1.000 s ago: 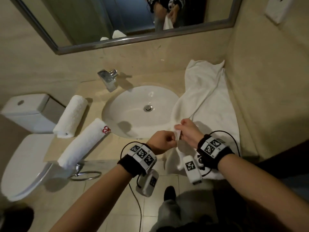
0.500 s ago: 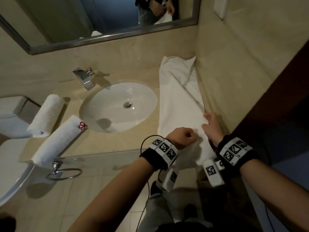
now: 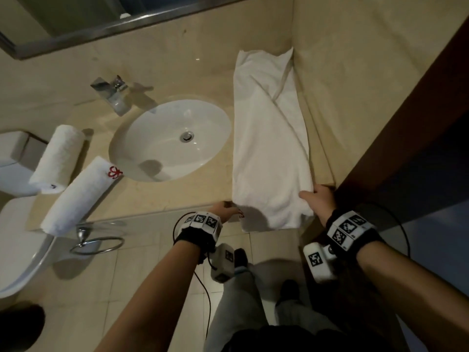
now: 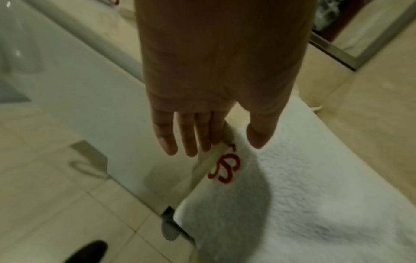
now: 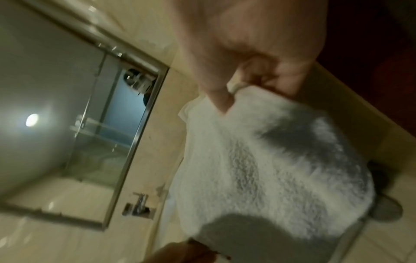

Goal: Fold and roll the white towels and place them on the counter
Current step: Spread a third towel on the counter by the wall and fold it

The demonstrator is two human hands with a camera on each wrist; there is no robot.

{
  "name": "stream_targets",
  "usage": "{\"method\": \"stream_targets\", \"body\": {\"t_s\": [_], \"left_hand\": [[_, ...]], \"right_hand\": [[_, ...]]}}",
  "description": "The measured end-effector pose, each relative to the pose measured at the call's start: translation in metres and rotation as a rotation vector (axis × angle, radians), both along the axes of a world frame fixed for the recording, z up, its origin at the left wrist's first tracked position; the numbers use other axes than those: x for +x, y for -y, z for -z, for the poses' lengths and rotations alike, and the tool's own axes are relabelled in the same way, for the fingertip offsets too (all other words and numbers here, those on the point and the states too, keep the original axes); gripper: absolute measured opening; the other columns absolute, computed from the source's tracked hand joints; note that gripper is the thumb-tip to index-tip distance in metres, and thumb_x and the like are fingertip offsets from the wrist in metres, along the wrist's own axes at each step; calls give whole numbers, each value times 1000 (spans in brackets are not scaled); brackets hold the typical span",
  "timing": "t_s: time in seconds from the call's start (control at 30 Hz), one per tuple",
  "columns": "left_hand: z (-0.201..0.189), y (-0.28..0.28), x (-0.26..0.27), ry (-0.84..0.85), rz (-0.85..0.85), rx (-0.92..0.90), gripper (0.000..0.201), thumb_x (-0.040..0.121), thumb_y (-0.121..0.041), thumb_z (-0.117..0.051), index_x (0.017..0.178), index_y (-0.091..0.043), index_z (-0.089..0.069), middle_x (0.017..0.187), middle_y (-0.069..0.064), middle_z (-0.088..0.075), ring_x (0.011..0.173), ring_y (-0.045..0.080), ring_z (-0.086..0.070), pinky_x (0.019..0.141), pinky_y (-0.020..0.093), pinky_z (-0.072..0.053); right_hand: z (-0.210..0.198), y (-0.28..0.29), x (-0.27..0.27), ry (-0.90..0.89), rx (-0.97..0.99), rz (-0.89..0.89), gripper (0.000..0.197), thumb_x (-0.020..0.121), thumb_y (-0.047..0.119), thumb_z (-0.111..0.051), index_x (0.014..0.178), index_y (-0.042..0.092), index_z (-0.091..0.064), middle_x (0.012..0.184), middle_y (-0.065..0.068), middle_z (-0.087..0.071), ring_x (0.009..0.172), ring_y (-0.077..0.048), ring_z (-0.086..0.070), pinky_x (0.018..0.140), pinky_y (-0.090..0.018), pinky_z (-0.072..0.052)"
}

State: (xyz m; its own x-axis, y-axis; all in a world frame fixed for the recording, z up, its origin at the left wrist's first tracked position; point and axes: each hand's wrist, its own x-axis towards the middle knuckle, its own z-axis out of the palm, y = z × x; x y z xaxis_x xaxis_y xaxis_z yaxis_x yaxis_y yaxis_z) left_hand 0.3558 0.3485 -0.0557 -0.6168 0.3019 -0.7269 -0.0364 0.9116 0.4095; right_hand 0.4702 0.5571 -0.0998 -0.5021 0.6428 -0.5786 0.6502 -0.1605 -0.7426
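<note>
A white towel (image 3: 269,148), folded into a long strip, lies on the counter (image 3: 177,196) right of the sink, and its near end hangs over the front edge. My left hand (image 3: 224,209) is at the near left corner by the red embroidery (image 4: 225,169). In the left wrist view the left hand (image 4: 225,144) has straight fingers beside the towel (image 4: 315,178) hem, with the thumb over the cloth. My right hand (image 3: 314,196) pinches the near right edge; the right wrist view shows the right hand (image 5: 247,85) with curled fingers on the towel (image 5: 270,160). Two rolled towels (image 3: 57,158) (image 3: 81,196) lie left of the sink.
The oval sink (image 3: 127,138) and faucet (image 3: 111,92) sit mid-counter. A tiled wall (image 3: 355,97) and dark door frame (image 3: 406,123) close in the towel's right side. A towel ring (image 3: 96,245) hangs below the counter, and a toilet (image 3: 15,250) stands at left.
The towel went from spread wide, partly over the sink, to a narrow strip. My hands, together at one corner before, have moved apart to the two near corners.
</note>
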Motion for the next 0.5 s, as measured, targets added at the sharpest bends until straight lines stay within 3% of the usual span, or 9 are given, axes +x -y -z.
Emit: {"method": "stream_targets", "body": {"t_s": [0.1,0.17,0.2,0.27,0.37,0.43,0.5], "left_hand": [[11,-13,7,56,-133,99,30,93,-26,-54,112,-4,-58,106,12,-55,94,19,-47,65,25,-41],[19,-17,10,55,-195,124,29,91,-29,-58,104,-3,-58,111,20,-61,89,21,-50,57,22,-40],[22,-19,11,50,-222,129,28,90,-27,-60,104,-3,-59,116,21,-61,91,24,-55,62,24,-43],[30,-19,13,33,-289,157,33,88,-20,-61,114,0,-59,113,14,-61,105,28,-58,78,29,-44],[46,-14,15,131,-467,237,35,81,-8,-57,114,5,-57,104,16,-61,102,34,-59,89,40,-50],[51,-8,16,183,-580,321,25,86,7,-45,107,5,-57,90,18,-60,81,32,-59,80,44,-50],[45,-3,18,174,-614,339,28,89,9,-43,111,-1,-56,90,14,-59,81,29,-56,84,43,-48]], "right_hand": [[-4,10,12,-101,-225,-74,31,89,13,-60,114,-6,-60,89,-14,-64,76,-25,-61,61,-27,-48],[-6,13,17,-81,-344,-171,31,91,12,-58,115,-6,-59,86,-13,-65,68,-21,-59,58,-27,-49],[-6,14,19,-74,-398,-196,31,91,10,-55,118,-5,-58,97,-14,-66,79,-24,-63,70,-30,-53],[-2,13,22,-81,-452,-175,31,90,6,-49,118,-6,-57,113,-16,-63,103,-30,-60,96,-38,-44],[9,14,23,-27,-420,-105,35,89,3,-43,120,-11,-54,110,-20,-60,104,-31,-56,92,-37,-41],[24,18,24,46,-353,-111,36,90,0,-45,124,-8,-51,122,-20,-57,112,-33,-54,97,-40,-43],[42,19,28,117,-270,-127,42,86,-4,-49,128,-3,-47,128,-21,-53,116,-36,-53,96,-45,-47]]}}
